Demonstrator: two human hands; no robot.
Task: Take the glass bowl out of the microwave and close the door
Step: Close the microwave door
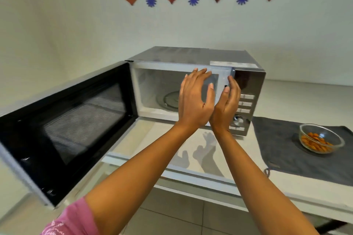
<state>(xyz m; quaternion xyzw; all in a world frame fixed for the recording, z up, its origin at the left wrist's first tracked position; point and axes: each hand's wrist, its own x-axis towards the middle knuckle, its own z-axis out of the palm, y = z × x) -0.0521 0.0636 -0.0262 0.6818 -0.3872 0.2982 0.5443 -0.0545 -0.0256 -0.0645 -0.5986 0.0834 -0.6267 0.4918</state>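
Observation:
A silver microwave (pixel 193 56) stands on a white counter with its black door (pixel 72 128) swung wide to the left. Inside its white cavity only the glass turntable (pixel 169 100) shows. A glass bowl (pixel 321 140) holding orange-brown nuts sits on a dark grey cloth (pixel 280 139) to the right of the microwave. My left hand (pixel 196 99) and my right hand (pixel 227 103) are raised side by side in front of the cavity's right half, palms facing each other, fingers apart, with nothing in them.
The white counter (pixel 298 93) runs right behind the cloth and ends in a front edge (pixel 210 179) above a tiled floor. The microwave's control panel (pixel 246 108) with buttons and a dial is just right of my right hand. Wall decorations hang above.

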